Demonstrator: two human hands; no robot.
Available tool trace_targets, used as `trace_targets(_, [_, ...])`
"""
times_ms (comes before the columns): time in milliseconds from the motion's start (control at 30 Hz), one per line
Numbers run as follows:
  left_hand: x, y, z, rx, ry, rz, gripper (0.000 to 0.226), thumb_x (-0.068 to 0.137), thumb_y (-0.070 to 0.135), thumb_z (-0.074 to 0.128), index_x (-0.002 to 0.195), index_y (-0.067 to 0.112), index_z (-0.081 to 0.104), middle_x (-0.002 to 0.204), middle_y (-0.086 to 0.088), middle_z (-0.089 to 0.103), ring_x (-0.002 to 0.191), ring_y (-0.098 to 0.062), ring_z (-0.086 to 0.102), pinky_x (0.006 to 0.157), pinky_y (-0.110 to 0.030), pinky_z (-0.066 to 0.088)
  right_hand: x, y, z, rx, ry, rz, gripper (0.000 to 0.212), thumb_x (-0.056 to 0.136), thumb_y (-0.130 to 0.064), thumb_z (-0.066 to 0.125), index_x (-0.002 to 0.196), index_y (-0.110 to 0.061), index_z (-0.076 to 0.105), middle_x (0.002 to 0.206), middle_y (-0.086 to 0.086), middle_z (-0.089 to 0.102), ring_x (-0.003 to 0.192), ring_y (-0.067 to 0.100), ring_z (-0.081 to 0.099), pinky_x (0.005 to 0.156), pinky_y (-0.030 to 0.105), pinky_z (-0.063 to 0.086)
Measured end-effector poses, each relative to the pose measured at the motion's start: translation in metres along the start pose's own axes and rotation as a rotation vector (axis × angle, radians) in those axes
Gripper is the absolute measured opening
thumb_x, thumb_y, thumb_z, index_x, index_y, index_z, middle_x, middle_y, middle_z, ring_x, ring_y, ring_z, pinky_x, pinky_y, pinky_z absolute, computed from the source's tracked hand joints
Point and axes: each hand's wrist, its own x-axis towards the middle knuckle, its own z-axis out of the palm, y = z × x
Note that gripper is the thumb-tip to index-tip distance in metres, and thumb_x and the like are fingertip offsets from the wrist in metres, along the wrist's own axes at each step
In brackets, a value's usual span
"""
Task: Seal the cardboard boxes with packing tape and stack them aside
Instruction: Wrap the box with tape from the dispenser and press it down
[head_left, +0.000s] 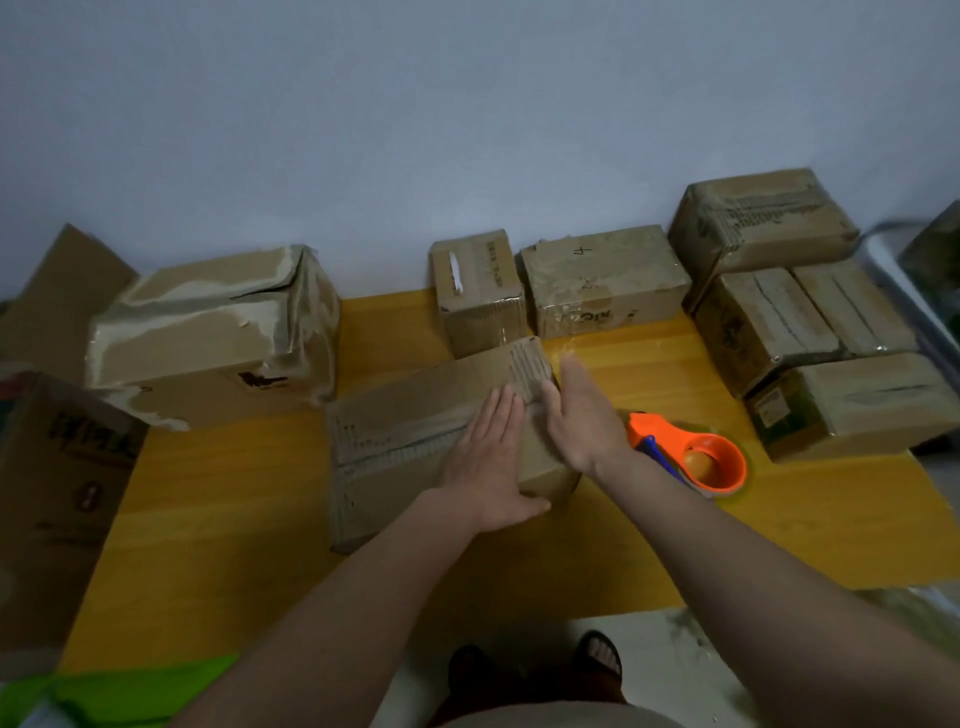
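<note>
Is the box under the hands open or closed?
Closed: the box has its top flaps folded flat, meeting along a centre seam, with the left hand lying flat on them.

Orange tape dispenser (696, 457), yellow table (779, 530)

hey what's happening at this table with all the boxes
A person is working on a cardboard box in the middle of a yellow table. The left hand presses flat on its top, and the right hand, fingers straight, is at the box's right end. An orange tape dispenser lies on the table just right of it, unheld. More boxes are piled around.
</note>
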Motion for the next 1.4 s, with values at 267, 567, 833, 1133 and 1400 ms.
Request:
trace_targets(267, [-0.016, -0.04, -0.001, 0.12, -0.027, 0.02, 0.116, 0.079, 0.083, 0.037, 0.152, 0.013, -0.018, 0.158, -0.005, -0.027, 0.145, -0.018, -0.025, 0.121, -0.038, -0.01, -0.02, -0.008, 0.016, -0.595, -0.071, -0.272, 0.083, 0.085, -0.056, -0.012, 0.152, -0.011, 0.009, 0.16, 0.006, -0.003, 0.147, 0.018, -0.01, 0.116, 0.031, -0.005])
trace_targets(567, [-0.074, -0.107, 0.006, 0.115, 0.044, -0.074, 0.107, 0.081, 0.083, 0.017, 0.153, 0.01, -0.016, 0.159, -0.006, -0.025, 0.146, -0.018, -0.024, 0.122, -0.041, -0.006, -0.022, -0.019, 0.024, -0.708, -0.071, -0.169, 0.093, 0.078, -0.068, -0.019, 0.151, -0.014, 0.0, 0.159, 0.004, -0.009, 0.146, 0.018, -0.014, 0.116, 0.035, -0.01])
trace_targets(833, [-0.099, -0.121, 0.027, -0.284, 0.196, -0.266, 0.097, 0.088, 0.071, 0.027, 0.147, 0.017, -0.028, 0.151, 0.0, -0.042, 0.14, -0.017, -0.035, 0.116, -0.038, -0.012, -0.03, -0.044, 0.038, -0.75, -0.061, -0.02, 0.085, 0.09, -0.063, 0.0, 0.151, -0.005, 0.0, 0.159, 0.015, -0.009, 0.147, 0.025, -0.011, 0.121, 0.038, -0.002])
trace_targets(1133, [-0.085, -0.122, 0.034, -0.899, 0.381, -0.498, 0.065, 0.105, 0.02, 0.031, 0.154, 0.021, -0.012, 0.163, 0.003, -0.007, 0.15, -0.017, 0.003, 0.117, -0.026, 0.009, -0.055, -0.099, 0.096, -0.689, -0.228, -0.331, 0.074, 0.092, -0.053, -0.009, 0.149, -0.006, -0.007, 0.157, 0.013, -0.014, 0.146, 0.023, -0.014, 0.119, 0.034, -0.008])
trace_targets(1400, [-0.082, -0.137, 0.023, -1.304, 0.317, -0.703, 0.051, 0.105, 0.045, 0.022, 0.149, 0.023, 0.035, 0.148, -0.008, 0.043, 0.123, -0.024, 0.047, 0.096, -0.032, 0.039, -0.052, -0.118, 0.116, -0.618, -0.341, -0.629, 0.075, 0.077, -0.048, -0.011, 0.151, -0.036, -0.003, 0.148, -0.023, -0.015, 0.143, 0.01, -0.018, 0.119, 0.035, -0.009])
